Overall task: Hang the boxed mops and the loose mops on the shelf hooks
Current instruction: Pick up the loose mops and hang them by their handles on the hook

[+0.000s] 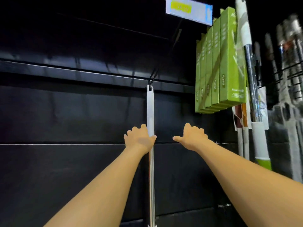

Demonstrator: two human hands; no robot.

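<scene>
A loose mop point(150, 110) with a white grip and a silver pole hangs upright in front of the black shelf wall, its top loop against a black hook point(152, 80). My left hand point(139, 139) wraps the handle just below the white grip. My right hand point(192, 136) hovers to the right of the pole with its fingers spread, holding nothing. Several green boxed mops point(219, 66) hang in a row at the upper right. The mop's head is out of view below.
A price tag point(188, 10) sticks out above the hook. More loose mops point(255, 89) with white and green handles hang at the right, next to a dark wire rack point(293, 69) of poles. The black back panel point(65, 112) spans the left.
</scene>
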